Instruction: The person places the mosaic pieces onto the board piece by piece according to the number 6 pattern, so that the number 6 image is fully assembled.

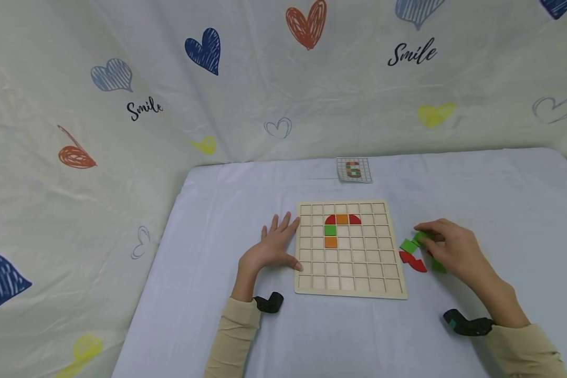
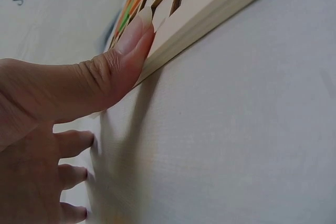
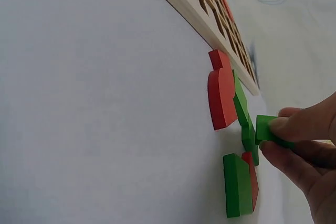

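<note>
A wooden grid board [image 1: 368,269] lies on the white cloth. Set in its cells are two red quarter-round pieces [image 1: 354,219], two orange squares [image 1: 342,219] and one green square [image 1: 330,230]. My left hand [image 1: 271,249] is spread at the board's left side; its thumb [image 2: 131,38] rests on the edge there, the other fingers straight. Right of the board, my right hand [image 1: 458,252] pinches a green block [image 3: 265,125] between thumb and fingers. Below it lie loose green blocks [image 3: 239,186] and red curved pieces [image 3: 221,98], partly hidden by the hand in the head view.
Behind the board lies a small printed card [image 1: 354,169] with a coloured grid pattern. A pale curtain [image 1: 245,94] with hearts and lettering hangs behind and left of the table [image 1: 208,210]. A black strap device [image 1: 270,303] sits at each wrist.
</note>
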The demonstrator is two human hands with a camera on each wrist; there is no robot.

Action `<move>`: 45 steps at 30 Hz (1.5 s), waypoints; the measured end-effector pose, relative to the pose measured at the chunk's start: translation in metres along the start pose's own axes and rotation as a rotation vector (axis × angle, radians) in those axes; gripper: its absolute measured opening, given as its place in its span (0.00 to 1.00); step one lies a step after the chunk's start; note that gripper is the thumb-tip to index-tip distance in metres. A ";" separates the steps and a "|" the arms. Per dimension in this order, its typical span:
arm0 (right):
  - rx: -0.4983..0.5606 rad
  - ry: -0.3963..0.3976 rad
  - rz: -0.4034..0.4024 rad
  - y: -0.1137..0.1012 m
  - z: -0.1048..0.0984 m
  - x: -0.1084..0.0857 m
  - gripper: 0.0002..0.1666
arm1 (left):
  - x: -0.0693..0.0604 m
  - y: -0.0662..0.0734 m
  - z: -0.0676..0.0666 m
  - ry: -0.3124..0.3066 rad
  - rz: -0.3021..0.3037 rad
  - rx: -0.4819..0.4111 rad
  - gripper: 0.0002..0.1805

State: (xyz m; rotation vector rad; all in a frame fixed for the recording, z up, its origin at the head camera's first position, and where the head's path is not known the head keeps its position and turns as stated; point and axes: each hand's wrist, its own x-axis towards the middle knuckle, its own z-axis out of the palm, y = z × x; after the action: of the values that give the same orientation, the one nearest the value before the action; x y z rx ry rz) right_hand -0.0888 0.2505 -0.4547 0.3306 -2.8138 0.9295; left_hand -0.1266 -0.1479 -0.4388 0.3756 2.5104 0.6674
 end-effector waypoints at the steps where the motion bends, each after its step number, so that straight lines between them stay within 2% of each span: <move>1: 0.006 0.005 -0.003 0.000 0.000 0.000 0.18 | 0.000 0.000 0.000 -0.002 0.000 -0.001 0.68; 8: 0.062 0.009 0.004 -0.008 0.004 0.001 0.18 | 0.000 0.001 0.000 -0.001 -0.001 -0.006 0.68; 16: 0.116 -0.080 0.086 -0.021 0.009 0.007 0.23 | -0.001 0.001 0.000 0.006 0.003 -0.008 0.68; 21: 0.142 -0.129 0.111 -0.031 0.014 0.012 0.24 | -0.001 0.000 0.000 0.006 -0.002 -0.006 0.68; 29: 0.135 -0.137 0.050 -0.039 0.023 0.017 0.24 | -0.001 0.001 0.001 0.012 0.005 -0.002 0.68; 37: 0.123 -0.138 -0.060 -0.044 0.028 0.021 0.21 | 0.001 0.002 0.000 0.008 0.002 -0.002 0.68; 45: 0.131 -0.155 -0.086 -0.057 0.034 0.028 0.20 | 0.000 0.003 0.000 0.008 -0.006 -0.006 0.68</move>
State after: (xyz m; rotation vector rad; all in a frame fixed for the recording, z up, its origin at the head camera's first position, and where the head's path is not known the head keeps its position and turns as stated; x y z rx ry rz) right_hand -0.1037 0.1808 -0.4433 0.5588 -2.8550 1.1163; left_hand -0.1258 -0.1459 -0.4373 0.3636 2.5155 0.6757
